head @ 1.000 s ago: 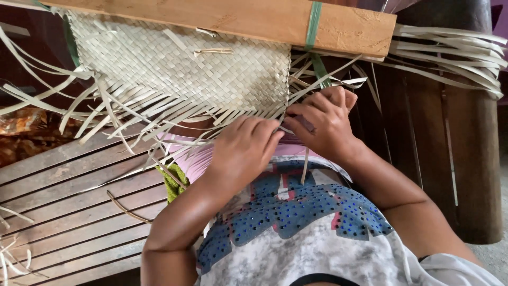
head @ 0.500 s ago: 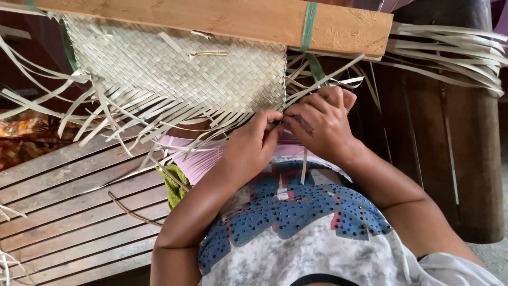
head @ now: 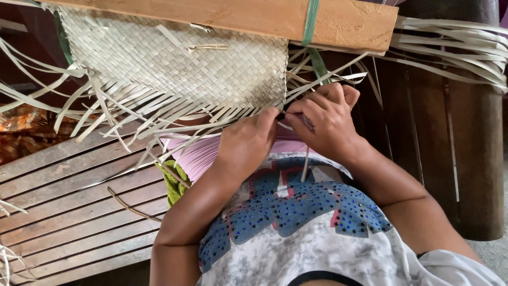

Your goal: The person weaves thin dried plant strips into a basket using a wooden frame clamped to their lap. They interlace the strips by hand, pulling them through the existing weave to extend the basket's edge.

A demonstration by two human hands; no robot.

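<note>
Mid-weave at the pale plaited palm-leaf mat [head: 174, 63] — left hand [head: 248, 140] and right hand [head: 325, 119] pinching loose strips [head: 211, 127] at its 5 o'clock corner; next calls for tucking under.

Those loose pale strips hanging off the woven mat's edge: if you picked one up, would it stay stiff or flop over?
Probably floppy: the loose strips droop and curve away from the woven mat instead of standing straight. They look thin and flat, so likely very light. The left hand and right hand pinch them at the mat's edge, so they seem to bend without snapping.
</note>
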